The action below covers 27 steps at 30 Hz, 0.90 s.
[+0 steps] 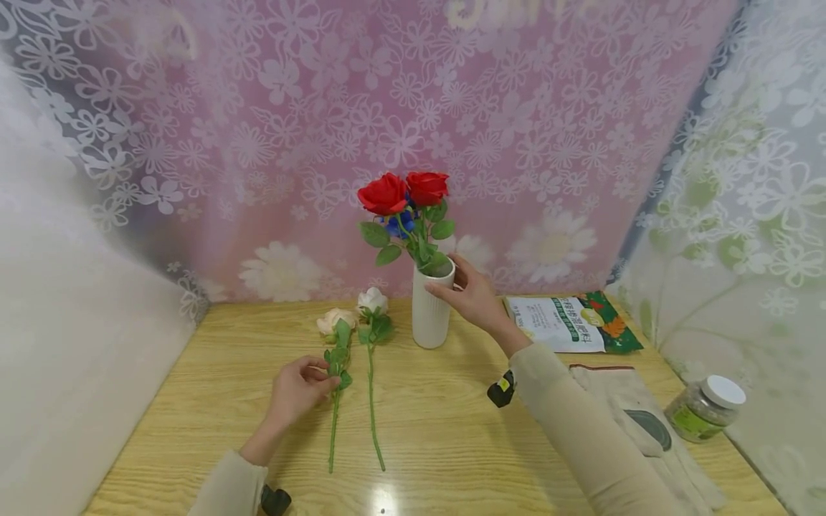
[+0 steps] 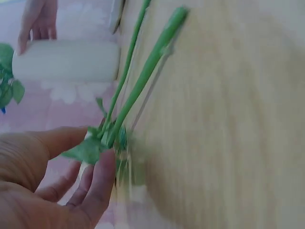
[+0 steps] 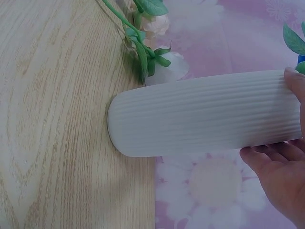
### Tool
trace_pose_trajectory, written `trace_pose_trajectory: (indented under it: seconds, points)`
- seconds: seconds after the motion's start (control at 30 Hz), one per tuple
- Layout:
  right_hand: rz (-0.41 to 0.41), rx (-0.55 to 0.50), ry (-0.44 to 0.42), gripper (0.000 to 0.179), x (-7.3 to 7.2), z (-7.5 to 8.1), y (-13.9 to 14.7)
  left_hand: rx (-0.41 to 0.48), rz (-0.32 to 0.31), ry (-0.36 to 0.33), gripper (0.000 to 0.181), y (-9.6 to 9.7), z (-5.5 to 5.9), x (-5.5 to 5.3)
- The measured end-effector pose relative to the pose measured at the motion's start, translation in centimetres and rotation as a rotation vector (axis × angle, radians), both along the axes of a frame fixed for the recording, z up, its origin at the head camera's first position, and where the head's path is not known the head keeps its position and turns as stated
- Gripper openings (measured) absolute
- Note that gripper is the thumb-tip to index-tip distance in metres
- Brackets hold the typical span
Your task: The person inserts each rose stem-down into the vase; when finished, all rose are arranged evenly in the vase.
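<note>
My left hand (image 1: 298, 390) has thumb and fingertips at the leafy stem of a pale peach rose (image 1: 337, 322) lying on the table. In the left wrist view, thumb and finger pinch around its green stem (image 2: 147, 71) and a leaf. Beside it lies a white rose (image 1: 373, 301) with a long thin stem. My right hand (image 1: 476, 297) grips a white ribbed vase (image 1: 430, 315) near the rim, thumb on the front, other fingers partly hidden behind. The vase stands upright and bears red roses (image 1: 384, 194) and blue flowers (image 1: 401, 223) with green leaves.
A white and green printed bag (image 1: 561, 324) lies at the back right. Nearer are cloth gloves (image 1: 635, 408) and a lidded clear jar (image 1: 705, 410) by the table's right edge. A pink floral curtain (image 1: 310, 129) hangs behind the wooden table (image 1: 213, 373).
</note>
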State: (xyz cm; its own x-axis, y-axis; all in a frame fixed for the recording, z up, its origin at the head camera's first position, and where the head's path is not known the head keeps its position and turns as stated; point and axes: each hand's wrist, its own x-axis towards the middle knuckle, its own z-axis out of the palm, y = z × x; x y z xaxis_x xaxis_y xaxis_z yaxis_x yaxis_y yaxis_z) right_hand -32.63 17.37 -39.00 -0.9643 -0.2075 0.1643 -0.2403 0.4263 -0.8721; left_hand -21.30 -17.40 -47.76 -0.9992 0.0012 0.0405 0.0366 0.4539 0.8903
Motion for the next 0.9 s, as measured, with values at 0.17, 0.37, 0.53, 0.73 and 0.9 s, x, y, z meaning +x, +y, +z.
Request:
trace_pose_trajectory:
  seconds: [0.17,0.37,0.53,0.73,0.9]
  points:
    - [0.002,0.0,-0.001,0.098,0.2,0.2,-0.1,-0.121,0.024,0.078,0.02,0.9,-0.7,0.4]
    - [0.002,0.008,0.01,0.1,0.3,0.2,-0.1,-0.21,0.041,0.119,0.03,1.0,-1.5,0.2]
    - [0.008,-0.001,0.009,0.098,0.2,0.0,0.0,-0.251,0.052,0.095,0.034,0.8,-1.7,-0.3]
    - [0.01,-0.002,0.006,0.098,0.4,0.1,-0.1,-0.178,0.059,0.024,0.036,-0.1,-1.9,-1.1]
    - [0.009,-0.002,0.012,0.097,0.5,0.3,-0.2,-0.132,0.049,-0.056,0.038,-1.2,-1.4,-1.4]
